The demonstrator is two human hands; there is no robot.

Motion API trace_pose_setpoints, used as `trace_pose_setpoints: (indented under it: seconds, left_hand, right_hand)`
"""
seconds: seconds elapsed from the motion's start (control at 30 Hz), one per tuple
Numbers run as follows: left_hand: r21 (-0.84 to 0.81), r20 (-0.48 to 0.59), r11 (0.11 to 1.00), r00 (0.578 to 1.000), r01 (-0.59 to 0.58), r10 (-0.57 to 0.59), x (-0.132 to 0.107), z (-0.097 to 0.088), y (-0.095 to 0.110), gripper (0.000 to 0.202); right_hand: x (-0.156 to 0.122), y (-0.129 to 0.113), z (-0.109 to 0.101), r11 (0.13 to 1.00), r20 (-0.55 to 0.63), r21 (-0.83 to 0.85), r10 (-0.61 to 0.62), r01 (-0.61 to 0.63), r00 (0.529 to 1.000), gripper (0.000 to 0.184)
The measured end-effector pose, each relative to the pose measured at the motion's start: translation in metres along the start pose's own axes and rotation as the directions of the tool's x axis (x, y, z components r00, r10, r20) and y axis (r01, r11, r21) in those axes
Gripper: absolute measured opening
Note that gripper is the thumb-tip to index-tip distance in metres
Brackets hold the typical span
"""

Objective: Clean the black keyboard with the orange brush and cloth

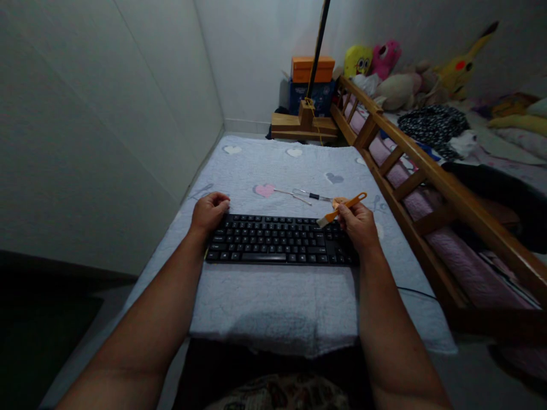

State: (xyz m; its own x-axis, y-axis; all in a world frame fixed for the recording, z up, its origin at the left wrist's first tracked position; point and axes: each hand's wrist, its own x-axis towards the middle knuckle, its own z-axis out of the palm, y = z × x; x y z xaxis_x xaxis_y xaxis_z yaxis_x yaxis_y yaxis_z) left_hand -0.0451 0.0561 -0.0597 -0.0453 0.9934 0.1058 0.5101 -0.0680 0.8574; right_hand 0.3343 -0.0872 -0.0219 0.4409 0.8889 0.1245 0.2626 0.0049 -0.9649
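A black keyboard (273, 236) lies flat on a pale blue cloth with heart shapes. My right hand (359, 223) grips a small orange-handled brush (351, 203) over the keyboard's right part. The pale bristles point down and left, at the keys near the upper right; whether they touch cannot be made out. At the keyboard's upper left corner rests my left hand (208, 213), its fingers curled closed with nothing visible in them. Beyond the keyboard lie a thin white stick (293, 195) and a thin metal tool with a black sleeve (314, 196). A peach-coloured item (339, 201) is partly hidden behind the brush.
The cloth (273, 296) covers the work surface, and a black cable (416, 292) runs over its right side. A wooden bed rail (397, 148) borders the right, with plush toys behind it. A wooden stand (305, 122) and stacked boxes (311, 69) stand at the back; a pale panel (106, 114) rises left.
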Motion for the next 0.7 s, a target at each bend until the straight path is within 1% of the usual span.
trace_pose_setpoints:
  seconds: [0.1,0.2,0.27,0.33,0.43,0.5,0.57,0.63,0.67,0.7]
  left_hand:
    - [-0.035,-0.005,0.999,1.0,0.009,-0.009,-0.001,0.0,0.001,0.02]
    - [-0.069,-0.003,0.997,1.0,0.021,-0.021,-0.001,0.0,0.002,0.019]
    - [-0.095,-0.017,0.995,1.0,0.022,-0.024,-0.001,-0.001,0.001,0.018]
    - [-0.093,-0.063,0.996,0.998,0.009,-0.015,-0.002,-0.002,0.002,0.018]
    - [-0.002,-0.154,0.998,0.986,-0.064,0.063,-0.008,-0.008,0.013,0.019]
    - [0.073,-0.165,0.984,0.971,-0.162,0.172,-0.016,-0.011,0.031,0.02]
    - [0.121,-0.128,0.96,0.955,-0.253,0.267,-0.028,-0.012,0.056,0.019]
    - [0.139,0.008,0.935,0.945,-0.325,0.327,-0.042,-0.009,0.083,0.017]
    - [0.137,0.098,0.919,0.929,-0.369,0.358,-0.049,-0.006,0.096,0.016]
    - [0.126,0.182,0.9,0.902,-0.417,0.392,-0.056,-0.002,0.107,0.015]
  right_hand:
    - [-0.001,-0.001,0.001,0.999,-0.067,-0.002,-0.046,0.046,0.997,0.042]
    - [-0.002,-0.004,0.003,0.995,-0.125,0.067,-0.07,0.079,0.99,0.038]
    - [-0.004,-0.007,0.004,0.988,-0.133,0.111,-0.089,0.105,0.987,0.037]
    - [-0.005,-0.008,0.005,0.984,-0.122,0.135,-0.103,0.119,0.987,0.036]
    - [-0.007,-0.008,0.008,0.986,-0.109,0.121,-0.099,0.112,0.989,0.037]
    - [-0.008,-0.007,0.01,0.989,-0.116,0.102,-0.092,0.104,0.989,0.037]
    - [-0.008,-0.007,0.011,0.99,-0.128,0.092,-0.097,0.109,0.987,0.036]
    - [-0.009,-0.007,0.012,0.988,-0.135,0.09,-0.114,0.126,0.984,0.034]
    - [-0.009,-0.007,0.012,0.987,-0.132,0.091,-0.121,0.133,0.984,0.032]
    - [-0.009,-0.007,0.011,0.986,-0.123,0.092,-0.124,0.136,0.985,0.031]
